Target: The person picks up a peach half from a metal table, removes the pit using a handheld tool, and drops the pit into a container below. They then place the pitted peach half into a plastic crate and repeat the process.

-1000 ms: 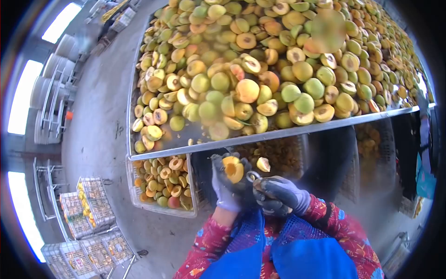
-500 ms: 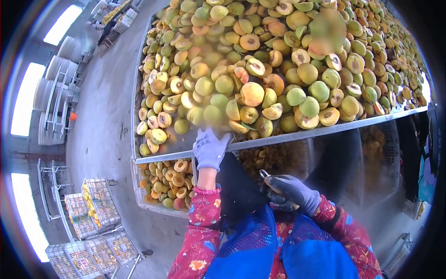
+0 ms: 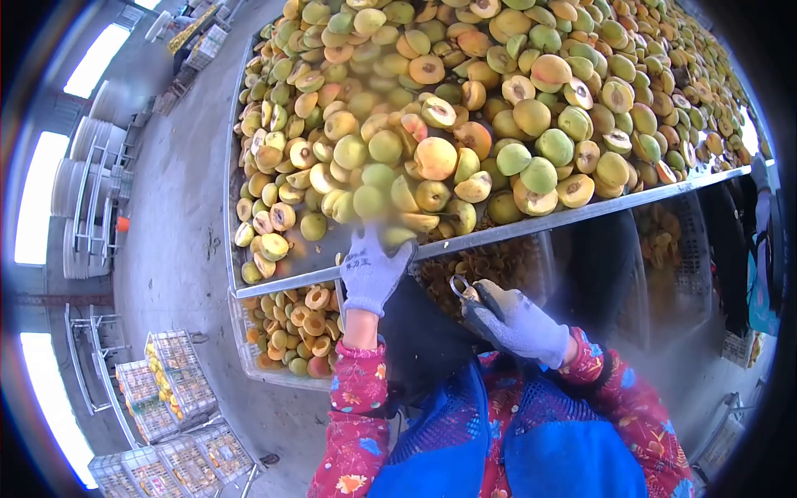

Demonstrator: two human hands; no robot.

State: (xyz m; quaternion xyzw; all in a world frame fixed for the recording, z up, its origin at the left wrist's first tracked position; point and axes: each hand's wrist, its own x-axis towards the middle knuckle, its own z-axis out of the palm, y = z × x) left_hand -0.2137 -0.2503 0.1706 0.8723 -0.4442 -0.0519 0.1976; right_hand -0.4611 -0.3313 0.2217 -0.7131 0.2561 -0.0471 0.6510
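Note:
My left hand, in a light purple glove, is over the metal rim of the fruit table. Its fingers reach toward the nearest fruit, and a half fruit lies by the fingertips; whether they grip it is unclear. In my right hand, gloved in purple and dark grey, a small tool with a metal loop is held, its loop pointing to the upper left. Halved and whole green-orange fruits cover the table. Below the rim, a crate holds pitted halves.
A bin of dark scraps sits beneath the rim. Crates stand on a rack at lower left, with stacked round tubs farther up. At the far right, a co-worker's gloved hand is at the table edge.
My right hand has risen toward the rim and turned, bringing the loop tool up and left. My left hand stays at the rim, now with a half fruit by its fingertips. The view has shifted slightly.

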